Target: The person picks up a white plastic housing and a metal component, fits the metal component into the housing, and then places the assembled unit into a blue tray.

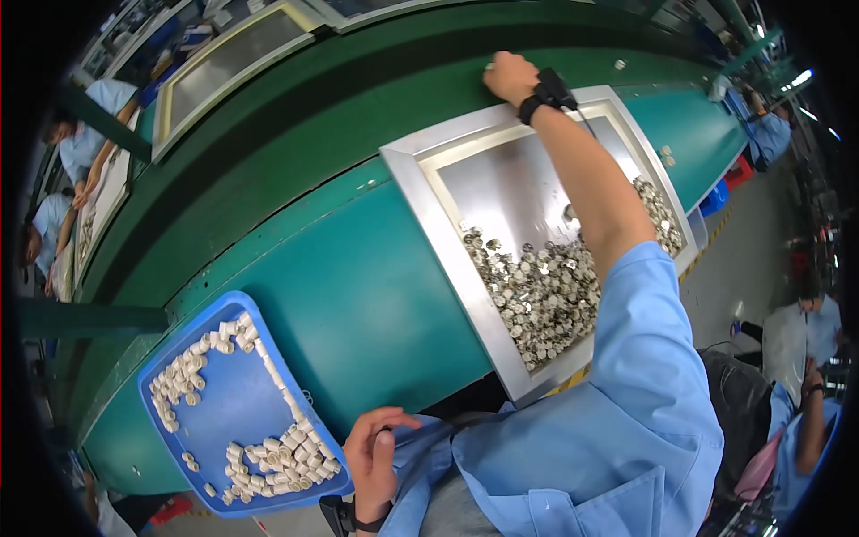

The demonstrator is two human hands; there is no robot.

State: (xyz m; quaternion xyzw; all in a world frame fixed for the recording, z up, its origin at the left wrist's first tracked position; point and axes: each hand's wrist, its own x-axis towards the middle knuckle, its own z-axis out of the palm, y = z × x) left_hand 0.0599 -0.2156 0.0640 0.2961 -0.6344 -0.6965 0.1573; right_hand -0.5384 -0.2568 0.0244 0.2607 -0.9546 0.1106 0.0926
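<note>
Numerous white cylindrical fittings [291, 457], probably light, rigid and best pinched by their sides, lie in the blue tray [225, 401] at eight o'clock; the left hand [372, 456] beside it is loosely parted, while the right hand's [513, 77] grip, at one o'clock, cannot be determined.

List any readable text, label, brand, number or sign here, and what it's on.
No readable text anywhere.
Blue plastic tray: none seen.
Metal-framed tray: none seen.
Black right-wrist device and black left-wrist device: any marking too small to read.
Background: any lettering too small or blurred.
</note>
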